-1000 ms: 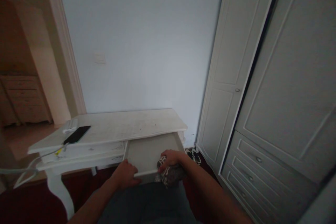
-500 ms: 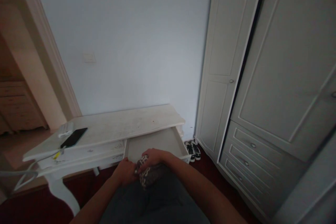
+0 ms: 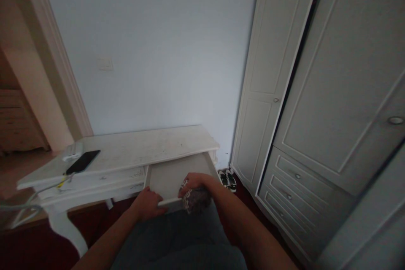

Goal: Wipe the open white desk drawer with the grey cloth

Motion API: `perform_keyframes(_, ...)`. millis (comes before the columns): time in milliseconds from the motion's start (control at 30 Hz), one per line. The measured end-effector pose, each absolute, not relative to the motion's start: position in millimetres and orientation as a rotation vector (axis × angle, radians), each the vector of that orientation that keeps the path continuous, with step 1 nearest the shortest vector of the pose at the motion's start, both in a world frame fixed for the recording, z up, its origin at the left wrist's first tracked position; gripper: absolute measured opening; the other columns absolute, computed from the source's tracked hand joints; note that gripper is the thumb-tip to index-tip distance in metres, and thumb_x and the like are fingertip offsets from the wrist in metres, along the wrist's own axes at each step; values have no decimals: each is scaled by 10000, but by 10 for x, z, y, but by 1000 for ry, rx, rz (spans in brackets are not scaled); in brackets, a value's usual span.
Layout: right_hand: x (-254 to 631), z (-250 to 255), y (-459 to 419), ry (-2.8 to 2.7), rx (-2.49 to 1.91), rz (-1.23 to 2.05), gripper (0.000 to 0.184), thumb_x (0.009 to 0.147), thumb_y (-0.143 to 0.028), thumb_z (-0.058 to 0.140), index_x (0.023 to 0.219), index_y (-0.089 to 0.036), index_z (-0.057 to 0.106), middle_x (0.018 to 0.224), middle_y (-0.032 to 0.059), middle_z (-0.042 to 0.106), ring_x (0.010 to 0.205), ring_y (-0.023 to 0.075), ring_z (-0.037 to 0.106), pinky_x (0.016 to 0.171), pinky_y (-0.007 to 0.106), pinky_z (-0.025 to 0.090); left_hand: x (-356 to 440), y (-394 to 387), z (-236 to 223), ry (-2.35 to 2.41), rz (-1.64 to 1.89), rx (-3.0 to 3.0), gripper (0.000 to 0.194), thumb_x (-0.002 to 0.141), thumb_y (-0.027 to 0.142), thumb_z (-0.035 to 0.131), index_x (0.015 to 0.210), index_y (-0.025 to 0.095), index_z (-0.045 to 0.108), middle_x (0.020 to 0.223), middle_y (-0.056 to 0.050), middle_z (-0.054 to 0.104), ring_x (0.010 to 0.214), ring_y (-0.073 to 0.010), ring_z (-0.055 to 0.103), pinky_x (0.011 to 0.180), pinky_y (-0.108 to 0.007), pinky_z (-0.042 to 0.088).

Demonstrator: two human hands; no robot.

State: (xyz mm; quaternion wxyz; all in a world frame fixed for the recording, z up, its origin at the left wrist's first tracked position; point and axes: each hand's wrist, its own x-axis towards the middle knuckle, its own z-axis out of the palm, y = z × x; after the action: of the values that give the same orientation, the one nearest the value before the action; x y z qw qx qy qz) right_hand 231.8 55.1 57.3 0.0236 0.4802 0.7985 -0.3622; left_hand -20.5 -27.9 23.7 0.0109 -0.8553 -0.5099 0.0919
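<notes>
A pulled-out drawer (image 3: 167,177) of the white table (image 3: 152,145) sits right in front of my body, its pale inside bare where it shows. My left hand (image 3: 148,203) grips the front left corner of this drawer, fingers wrapped over the edge. In my right hand (image 3: 193,181) is a bunched grey-brown cloth (image 3: 196,200) with a white pattern, held at the drawer's front edge. Part of the cloth is covered by my fingers, and I cannot tell what kind of cloth it is.
A dark phone (image 3: 83,161) with a cable lies on the table's left end beside a white object (image 3: 73,151). Black and white sneakers (image 3: 228,179) stand on the dark red floor. A grey wardrobe (image 3: 262,126) rises at the right, and a doorway opens at the left.
My right hand has moved right with the cloth, away from my left hand, uncovering the drawer's front edge. My left hand stays at the drawer's corner. The view has shifted slightly.
</notes>
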Motion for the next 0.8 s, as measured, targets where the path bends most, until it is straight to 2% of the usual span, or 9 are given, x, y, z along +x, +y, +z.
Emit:
perform_keyframes(67, 1920, 511, 521, 2601, 1382, -1075, 500, 610, -587, 888, 965, -241, 821, 893, 18, 781, 749, 215, 703, 612, 274, 511, -209, -273, 221, -1586, 309, -2649, 494, 965, 564, 455, 1002, 210, 798, 1016, -164, 814, 1008, -344, 753, 974, -508, 463)
perform_keyframes(167, 1504, 434, 469, 2784, 1258, -951, 394, 660, -518, 881, 935, -243, 813, 889, 7, 779, 776, 223, 692, 619, 268, 490, -228, -258, 183, -1547, 347, -2633, 369, 940, 414, 483, 949, 214, 793, 995, -167, 809, 987, -344, 752, 940, -504, 467)
perform_keyframes(267, 1466, 382, 433, 2832, 1252, -1025, 383, 697, -502, 859, 965, -235, 803, 917, 2, 779, 806, 217, 687, 625, 256, 475, -239, -256, 164, -1544, 345, -2637, 305, 895, 326, 515, 963, 212, 789, 1001, -165, 809, 984, -340, 753, 937, -499, 465)
perform_keyframes(333, 1621, 369, 425, 2806, 1289, -1169, 413, 710, -523, 842, 1001, -234, 797, 919, -4, 778, 825, 207, 690, 631, 242, 474, -237, -262, 163, -1565, 317, -2631, 326, 906, 366, 517, 966, 202, 792, 990, -170, 810, 977, -340, 756, 947, -498, 461)
perform_keyframes(500, 2274, 446, 469, 2695, 1366, -1304, 469, 663, -563, 863, 997, -239, 807, 904, -9, 778, 828, 198, 707, 667, 239, 492, -230, -274, 156, -1602, 179, -2649, 543, 950, 638, 447, 966, 226, 800, 969, -152, 819, 973, -331, 758, 952, -479, 459)
perform_keyframes(667, 2915, 571, 520, 2548, 1571, -1238, 415, 662, -522, 869, 931, -210, 819, 852, 19, 773, 781, 209, 704, 647, 261, 493, -230, -273, 172, -1590, 230, -2654, 570, 957, 646, 439, 987, 202, 796, 997, -167, 815, 999, -349, 752, 977, -500, 450)
perform_keyframes(800, 3100, 564, 505, 2541, 1638, -1239, 410, 693, -499, 848, 968, -196, 816, 869, 39, 778, 752, 208, 700, 625, 269, 495, -235, -270, 192, -1598, 231, -2678, 546, 952, 629, 463, 998, 198, 794, 1014, -163, 815, 1013, -347, 750, 988, -504, 447)
